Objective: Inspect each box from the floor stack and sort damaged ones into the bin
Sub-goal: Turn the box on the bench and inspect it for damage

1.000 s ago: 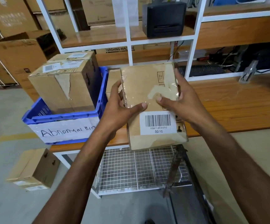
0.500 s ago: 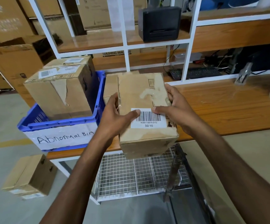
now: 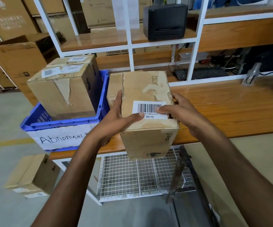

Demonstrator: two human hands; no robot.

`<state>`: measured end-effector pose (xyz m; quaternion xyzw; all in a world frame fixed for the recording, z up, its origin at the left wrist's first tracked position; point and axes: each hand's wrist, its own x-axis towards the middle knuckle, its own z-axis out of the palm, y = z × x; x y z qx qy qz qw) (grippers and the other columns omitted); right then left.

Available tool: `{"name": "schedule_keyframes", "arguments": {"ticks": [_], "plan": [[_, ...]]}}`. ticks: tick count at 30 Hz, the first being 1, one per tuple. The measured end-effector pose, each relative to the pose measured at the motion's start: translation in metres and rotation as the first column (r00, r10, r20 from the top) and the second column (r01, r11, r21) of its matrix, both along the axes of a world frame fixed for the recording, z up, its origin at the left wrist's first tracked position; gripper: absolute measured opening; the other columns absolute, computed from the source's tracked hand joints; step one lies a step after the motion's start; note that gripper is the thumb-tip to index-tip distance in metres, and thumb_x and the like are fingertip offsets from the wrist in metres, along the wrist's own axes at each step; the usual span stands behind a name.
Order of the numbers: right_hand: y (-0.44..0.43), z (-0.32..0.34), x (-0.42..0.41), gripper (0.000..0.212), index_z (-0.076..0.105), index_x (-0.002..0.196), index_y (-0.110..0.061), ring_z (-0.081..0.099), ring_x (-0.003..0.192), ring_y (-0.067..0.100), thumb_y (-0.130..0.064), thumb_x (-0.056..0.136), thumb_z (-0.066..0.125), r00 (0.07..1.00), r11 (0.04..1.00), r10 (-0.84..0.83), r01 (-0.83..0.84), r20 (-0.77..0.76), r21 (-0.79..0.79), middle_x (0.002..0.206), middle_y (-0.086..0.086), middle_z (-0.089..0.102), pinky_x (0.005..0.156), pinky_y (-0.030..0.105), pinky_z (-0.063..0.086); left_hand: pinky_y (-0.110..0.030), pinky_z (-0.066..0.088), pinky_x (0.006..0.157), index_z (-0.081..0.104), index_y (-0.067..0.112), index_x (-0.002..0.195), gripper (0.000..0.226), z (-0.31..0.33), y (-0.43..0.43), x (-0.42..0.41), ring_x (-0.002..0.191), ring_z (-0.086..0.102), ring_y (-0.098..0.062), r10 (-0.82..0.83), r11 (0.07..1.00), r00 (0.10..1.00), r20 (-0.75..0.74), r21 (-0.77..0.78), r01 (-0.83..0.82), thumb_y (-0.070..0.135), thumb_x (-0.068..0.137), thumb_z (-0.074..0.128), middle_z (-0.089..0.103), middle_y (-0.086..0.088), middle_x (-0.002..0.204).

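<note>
Between left hand (image 3: 114,120) and right hand (image 3: 184,115), box (image 3: 140,90) gripped

— What does the blue bin (image 3: 63,123) say?

— A white sheet (image 3: 58,138) on its front is handwritten "Abnormal"; the rest is hidden behind the left hand (image 3: 117,118) and wrist.

— And the box (image 3: 148,89) in the middle of the frame?

— Its barcode label (image 3: 149,108) reads "50/10", with "9118816-010" above it; the thumb covers the first character. The near face seems to read "PICO", turned sideways.

— Anything else?

— In the upper middle, a carton (image 3: 121,52) reads "WASHING MAC", then "E", broken by a white post (image 3: 130,46). The labels (image 3: 73,68) on the boxes in the bin are too blurred to read.
</note>
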<state>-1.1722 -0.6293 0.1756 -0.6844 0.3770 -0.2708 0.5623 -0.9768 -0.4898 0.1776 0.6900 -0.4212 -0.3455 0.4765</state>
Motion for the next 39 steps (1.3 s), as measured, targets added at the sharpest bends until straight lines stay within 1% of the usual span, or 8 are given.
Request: {"name": "schedule_keyframes", "arguments": {"ticks": [2,5,9,13,19,27,31,39], "plan": [[-0.002,-0.002,-0.001,0.064,0.055,0.136,-0.034,0.072,0.101,0.006,-0.02,0.082,0.087,1.0,1.0,0.007,-0.007,-0.005,-0.004,0.118,-0.012,0.074,0.08,0.029,0.058,-0.021,0.051,0.104,0.006,0.042,0.167,0.118,-0.002,-0.002,-0.002,0.125,0.058,0.007,0.029,0.999,1.0,0.009,-0.042,-0.029,0.04,0.082,0.087,0.055,0.032,0.141],[-0.004,0.0,0.002,0.061,0.058,0.129,-0.031,0.075,0.094,0.005,-0.018,0.08,0.09,0.999,1.0,-0.031,0.031,0.031,-0.002,0.114,-0.009,0.077,0.076,0.027,0.059,-0.003,0.051,0.081,0.021,0.042,0.164,0.102,-0.005,-0.006,-0.007,0.097,0.057,0.028,0.085,0.99,0.995,0.045,-0.117,-0.08,0.032,0.086,0.086,0.054,0.042,0.115],[-0.003,-0.002,0.011,0.091,0.039,0.153,-0.032,0.064,0.117,0.009,-0.03,0.079,0.092,0.99,0.987,-0.118,0.126,0.081,-0.097,0.136,-0.008,0.064,0.097,0.036,0.055,-0.034,0.046,0.115,0.033,0.052,0.157,0.085,-0.011,-0.006,-0.006,0.127,0.051,0.014,0.077,0.981,0.994,0.08,-0.186,-0.061,0.046,0.088,0.083,0.05,0.028,0.149],[0.0,-0.007,0.006,0.067,0.055,0.141,-0.035,0.061,0.12,0.005,-0.025,0.084,0.087,0.989,0.975,-0.093,0.115,0.118,-0.192,0.134,-0.015,0.062,0.096,0.031,0.053,-0.045,0.041,0.12,0.051,0.05,0.147,0.063,-0.015,0.0,-0.005,0.142,0.046,-0.004,0.048,0.981,0.993,0.112,-0.193,-0.026,0.047,0.091,0.079,0.05,0.026,0.15],[0.005,-0.014,-0.005,0.065,0.058,0.143,-0.035,0.066,0.114,0.006,-0.013,0.086,0.082,0.986,0.995,0.073,-0.063,0.149,-0.073,0.133,-0.013,0.066,0.08,0.019,0.055,-0.043,0.045,0.117,0.047,0.052,0.148,0.079,-0.019,-0.001,-0.006,0.139,0.05,-0.006,0.041,0.984,0.99,0.133,-0.175,-0.018,0.061,0.077,0.08,0.053,0.025,0.148],[0.007,-0.015,-0.007,0.074,0.051,0.15,-0.035,0.061,0.125,0.007,-0.043,0.085,0.085,0.988,0.986,0.089,-0.069,0.128,-0.154,0.142,-0.016,0.058,0.096,0.029,0.058,-0.02,0.053,0.103,0.043,0.037,0.154,0.086,-0.022,0.005,-0.006,0.124,0.055,0.011,0.042,0.975,0.979,0.197,-0.22,0.002,0.048,0.081,0.087,0.055,0.029,0.138],[0.017,-0.021,-0.013,0.085,0.048,0.152,-0.035,0.058,0.13,0.007,-0.052,0.076,0.083,0.987,0.968,0.1,-0.068,0.124,-0.241,0.146,-0.016,0.056,0.102,0.038,0.058,-0.037,0.054,0.109,0.048,0.028,0.151,0.081,-0.034,0.01,-0.01,0.13,0.059,-0.002,0.072,0.95,0.973,0.22,-0.312,0.0,0.035,0.082,0.09,0.06,0.017,0.143],[0.016,0.004,-0.005,0.076,0.042,0.152,-0.039,0.065,0.111,0.0,-0.059,0.088,0.076,0.985,0.922,-0.073,0.128,0.159,-0.365,0.122,-0.027,0.061,0.098,0.044,0.059,-0.042,0.059,0.099,0.049,0.049,0.143,0.079,0.0,0.004,-0.018,0.118,0.065,0.004,0.346,0.889,0.885,0.311,-0.411,-0.203,0.072,0.074,0.081,0.067,0.03,0.118]]}}
